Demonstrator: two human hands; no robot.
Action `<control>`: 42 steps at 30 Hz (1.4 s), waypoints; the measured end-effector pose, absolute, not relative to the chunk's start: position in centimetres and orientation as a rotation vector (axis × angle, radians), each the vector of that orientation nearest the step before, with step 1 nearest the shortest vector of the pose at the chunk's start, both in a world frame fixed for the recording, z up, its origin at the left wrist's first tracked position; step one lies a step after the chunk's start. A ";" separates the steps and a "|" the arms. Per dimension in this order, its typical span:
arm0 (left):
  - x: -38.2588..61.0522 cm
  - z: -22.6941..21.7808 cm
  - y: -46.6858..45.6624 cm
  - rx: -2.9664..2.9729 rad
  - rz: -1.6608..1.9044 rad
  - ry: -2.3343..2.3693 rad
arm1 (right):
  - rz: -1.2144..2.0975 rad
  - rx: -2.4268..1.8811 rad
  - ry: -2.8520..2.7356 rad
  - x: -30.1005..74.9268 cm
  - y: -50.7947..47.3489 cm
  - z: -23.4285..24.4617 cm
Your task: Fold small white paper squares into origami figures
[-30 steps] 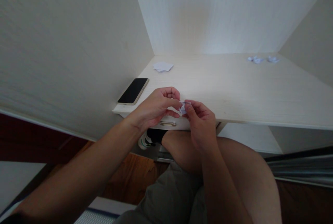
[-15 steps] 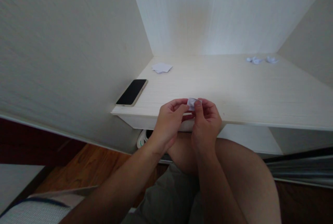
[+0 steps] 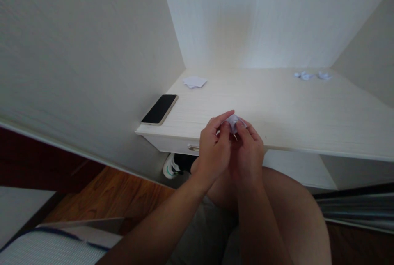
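Pinching a small piece of white paper [image 3: 234,124] between both sets of fingertips, we see it in the head view near the front edge of the white worktop [image 3: 292,113]. Our left hand [image 3: 214,146] grips its left side, thumb in front and index finger stretched along the top. Our right hand [image 3: 250,150] grips the other side, with the thumb pressed on the near face. The paper is creased and bunched, and our fingers partly cover it, so we cannot tell its full shape.

To the left on the worktop we have a phone [image 3: 160,110] lying flat, its dark screen up, beside the side panel [image 3: 123,51]. Behind it, well apart from our hands, lie a few flat white sheets [image 3: 195,81], overlapping. Toward the far right corner we see small crumpled white pieces [image 3: 305,76], blurred. Below the worktop's front edge we make out a drawer handle [image 3: 193,148], and lower still a white shoe [image 3: 170,167] with a dark sock [image 3: 184,161].
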State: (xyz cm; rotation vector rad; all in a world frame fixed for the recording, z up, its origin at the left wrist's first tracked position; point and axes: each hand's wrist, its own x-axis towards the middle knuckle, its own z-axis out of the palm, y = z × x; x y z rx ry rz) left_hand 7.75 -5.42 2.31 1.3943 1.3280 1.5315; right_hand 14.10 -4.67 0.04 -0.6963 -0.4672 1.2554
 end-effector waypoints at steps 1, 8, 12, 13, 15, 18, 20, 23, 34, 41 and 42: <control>7.9 2.4 -5.4 1.361 1.538 1.320 | 1.276 -0.688 -0.450 14.1 -4.7 0.2; 8.4 2.7 -5.3 1.166 1.533 1.215 | 1.277 -0.707 -0.454 14.6 -4.7 0.4; 7.8 2.9 -5.6 1.323 1.497 1.254 | 1.214 -0.755 -0.598 14.9 -4.8 0.2; 7.6 3.0 -5.6 1.351 1.485 1.262 | 1.196 -0.769 -0.637 15.0 -4.9 0.3; 7.2 3.0 -5.6 1.406 1.465 1.287 | 1.143 -0.816 -0.715 15.0 -5.1 0.6; 6.9 3.0 -5.4 1.510 1.464 1.367 | 1.012 -0.918 -0.802 14.8 -5.4 1.2; 6.9 3.0 -5.2 1.547 1.470 1.402 | 0.931 -0.976 -0.825 14.5 -5.6 1.5; 6.8 3.0 -5.0 1.505 1.469 1.366 | 0.862 -1.035 -0.848 14.2 -5.7 1.6; 5.4 2.1 -3.8 1.134 1.322 0.939 | 1.235 -0.878 -0.615 15.0 -4.9 0.5; 5.2 2.6 -4.2 1.047 1.255 0.827 | 1.457 -0.711 -0.506 15.5 -5.4 1.8; 5.1 2.7 -4.3 1.038 1.250 0.812 | 1.470 -0.705 -0.518 15.7 -5.4 1.7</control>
